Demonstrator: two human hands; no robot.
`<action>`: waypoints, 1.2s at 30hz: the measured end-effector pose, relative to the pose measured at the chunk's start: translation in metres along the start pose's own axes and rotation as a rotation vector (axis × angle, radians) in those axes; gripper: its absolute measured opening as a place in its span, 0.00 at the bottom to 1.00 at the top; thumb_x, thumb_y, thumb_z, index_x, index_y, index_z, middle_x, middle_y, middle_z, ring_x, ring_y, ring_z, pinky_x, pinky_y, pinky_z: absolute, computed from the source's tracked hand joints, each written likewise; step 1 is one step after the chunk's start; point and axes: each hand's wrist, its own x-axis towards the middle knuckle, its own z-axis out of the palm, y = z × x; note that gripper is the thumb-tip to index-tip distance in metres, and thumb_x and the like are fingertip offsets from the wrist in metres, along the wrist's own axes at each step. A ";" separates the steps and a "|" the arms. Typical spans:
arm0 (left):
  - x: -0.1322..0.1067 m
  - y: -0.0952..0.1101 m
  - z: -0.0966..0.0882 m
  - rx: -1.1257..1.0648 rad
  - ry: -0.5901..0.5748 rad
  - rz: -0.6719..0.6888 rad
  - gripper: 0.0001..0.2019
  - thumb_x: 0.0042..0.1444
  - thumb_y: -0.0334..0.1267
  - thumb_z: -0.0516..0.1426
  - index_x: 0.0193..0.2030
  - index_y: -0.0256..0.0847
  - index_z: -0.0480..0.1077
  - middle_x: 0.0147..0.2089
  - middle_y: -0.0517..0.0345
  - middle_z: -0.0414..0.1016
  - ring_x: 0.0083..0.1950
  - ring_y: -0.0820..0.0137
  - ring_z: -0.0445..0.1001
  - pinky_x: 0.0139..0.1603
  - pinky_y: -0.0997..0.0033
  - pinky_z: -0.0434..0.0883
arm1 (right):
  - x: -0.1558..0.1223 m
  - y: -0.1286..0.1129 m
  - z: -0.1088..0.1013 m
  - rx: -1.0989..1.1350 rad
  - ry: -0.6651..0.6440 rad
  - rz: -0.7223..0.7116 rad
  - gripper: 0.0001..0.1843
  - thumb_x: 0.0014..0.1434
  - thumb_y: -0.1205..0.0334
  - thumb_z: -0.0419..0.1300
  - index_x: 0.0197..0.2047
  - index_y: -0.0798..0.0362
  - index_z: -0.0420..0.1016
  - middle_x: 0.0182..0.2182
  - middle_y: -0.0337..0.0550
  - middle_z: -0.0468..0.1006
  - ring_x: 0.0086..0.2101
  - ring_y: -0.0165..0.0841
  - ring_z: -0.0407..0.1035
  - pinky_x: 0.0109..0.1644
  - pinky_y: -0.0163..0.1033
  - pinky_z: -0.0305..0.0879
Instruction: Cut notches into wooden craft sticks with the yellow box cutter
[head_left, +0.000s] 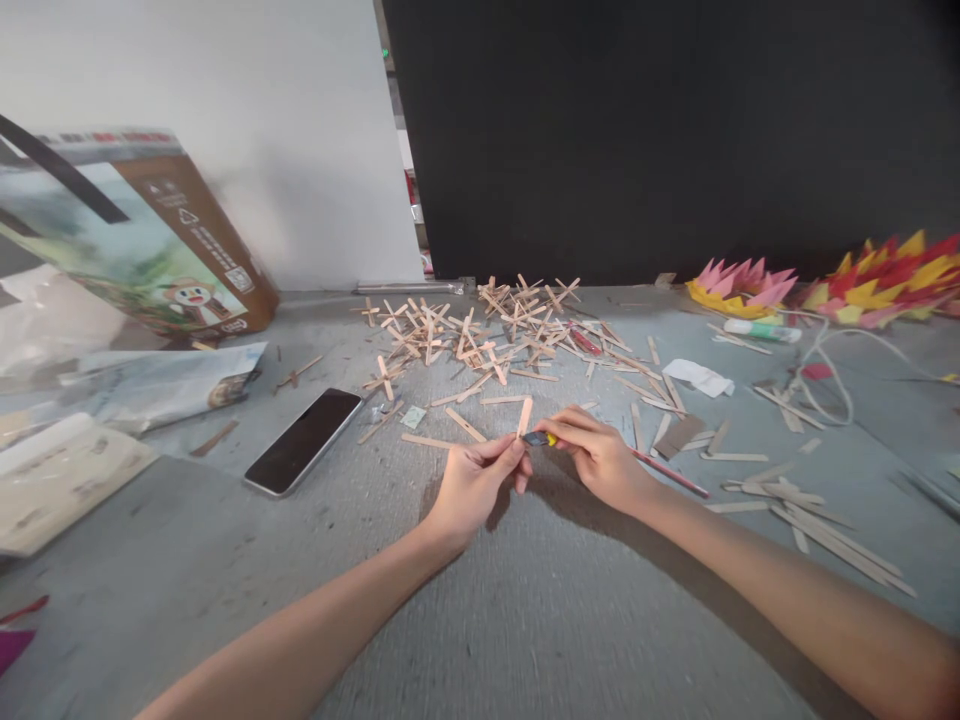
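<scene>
My left hand (480, 478) is closed on a wooden craft stick (525, 414), which points up from between thumb and fingers. My right hand (600, 455) grips a utility knife (550, 439) with some yellow on its body. Its dark blade (535, 438) reaches the stick just above my left fingertips. Both hands are close together over the grey table. Beyond them lies a heap of craft sticks (465, 340), many joined into crosses. My right fingers hide most of the knife's handle.
A smartphone (304, 440) lies left of my hands, with a printed carton (180, 240) behind it. To the right are loose sticks (832, 535), a red pencil (671, 473), a glue stick (761, 331), a white cable (806, 375) and folded paper flowers (742, 290). A black panel (675, 140) stands behind.
</scene>
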 end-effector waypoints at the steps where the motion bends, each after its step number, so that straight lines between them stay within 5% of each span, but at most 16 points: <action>1: 0.000 0.001 0.000 -0.010 0.001 -0.008 0.22 0.68 0.52 0.59 0.29 0.37 0.76 0.23 0.60 0.70 0.26 0.75 0.65 0.30 0.75 0.64 | -0.001 0.000 0.000 0.004 -0.003 0.004 0.32 0.71 0.78 0.45 0.67 0.41 0.73 0.45 0.47 0.77 0.43 0.37 0.69 0.44 0.42 0.73; 12: 0.001 -0.001 -0.003 0.042 0.001 0.000 0.25 0.66 0.56 0.60 0.26 0.37 0.72 0.21 0.63 0.63 0.24 0.77 0.58 0.28 0.74 0.57 | -0.001 0.001 0.000 -0.046 0.006 -0.020 0.29 0.73 0.75 0.47 0.68 0.41 0.72 0.45 0.47 0.78 0.44 0.38 0.70 0.46 0.44 0.73; 36: -0.002 -0.001 -0.001 0.081 0.021 0.024 0.25 0.67 0.56 0.59 0.26 0.37 0.74 0.20 0.61 0.66 0.23 0.77 0.60 0.26 0.75 0.58 | -0.001 -0.001 -0.002 -0.043 -0.026 0.001 0.28 0.73 0.74 0.46 0.66 0.43 0.74 0.45 0.47 0.78 0.43 0.37 0.70 0.46 0.44 0.72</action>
